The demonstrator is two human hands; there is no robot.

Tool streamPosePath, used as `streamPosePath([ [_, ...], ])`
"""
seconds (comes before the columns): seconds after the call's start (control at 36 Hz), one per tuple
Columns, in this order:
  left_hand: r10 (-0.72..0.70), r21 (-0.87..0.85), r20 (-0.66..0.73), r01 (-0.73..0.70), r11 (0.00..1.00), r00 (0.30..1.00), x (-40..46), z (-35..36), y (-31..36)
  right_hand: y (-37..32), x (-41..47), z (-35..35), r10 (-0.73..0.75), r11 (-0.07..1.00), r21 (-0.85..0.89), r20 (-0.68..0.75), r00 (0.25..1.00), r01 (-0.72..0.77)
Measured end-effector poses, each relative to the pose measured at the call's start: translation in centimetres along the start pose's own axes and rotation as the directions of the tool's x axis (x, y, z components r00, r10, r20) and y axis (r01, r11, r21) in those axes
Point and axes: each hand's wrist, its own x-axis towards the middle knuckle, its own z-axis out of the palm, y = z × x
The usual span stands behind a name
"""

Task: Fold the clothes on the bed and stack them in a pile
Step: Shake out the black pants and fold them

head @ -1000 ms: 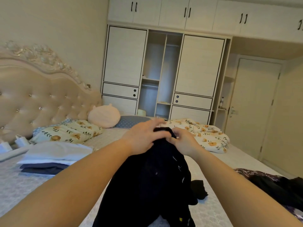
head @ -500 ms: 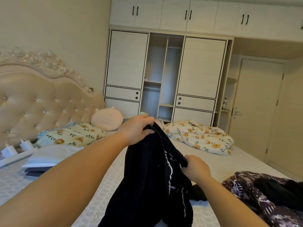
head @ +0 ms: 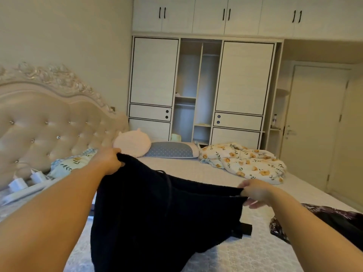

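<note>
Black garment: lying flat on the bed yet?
No: both hands, left and right, grip the black garment stretched in the air above the bed.

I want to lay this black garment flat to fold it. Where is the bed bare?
Bare bed lies between the black garment, the pillows and the floral quilt. Crowded: dark clothes at right, chargers at left.

Two bare forearms reached in from the lower edge of the head view, with no sleeve, watch or ring visible on either; the left hand (head: 109, 160) and the right hand (head: 256, 191) were ungloved, and the fingernails looked short and unpainted
</note>
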Motion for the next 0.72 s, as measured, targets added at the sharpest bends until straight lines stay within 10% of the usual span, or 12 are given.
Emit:
streamPosePath([
  [0.31,-0.159,-0.178,-0.046,0.149,0.973,0.986,0.2,0.7,-0.7,-2.9,-1.0,-0.9,-0.305,0.448,0.88,-0.013,0.952,0.156],
  [0.44,-0.188,-0.3,-0.125,0.144,0.943,0.974,0.5,0.9,-1.1,-5.3,-3.2,-1.4,-0.289,0.875,0.42,0.056,0.956,0.24],
  [0.56,-0.197,-0.315,-0.213,0.123,0.941,0.957,0.7,0.9,-1.3,-6.5,-4.2,-1.0,-0.266,0.943,0.238,0.118,0.957,0.233],
  [0.64,-0.178,-0.403,-0.289,0.049,0.914,0.941,1.2,1.0,-1.5,-6.2,-4.4,-1.5,-0.462,0.809,0.537,0.333,0.822,0.238],
  [0.72,-0.185,-0.509,-0.357,-0.025,0.861,0.916,1.8,1.0,-1.3,-6.0,-3.8,-3.0,-0.762,0.551,0.803,0.373,0.529,0.227],
])
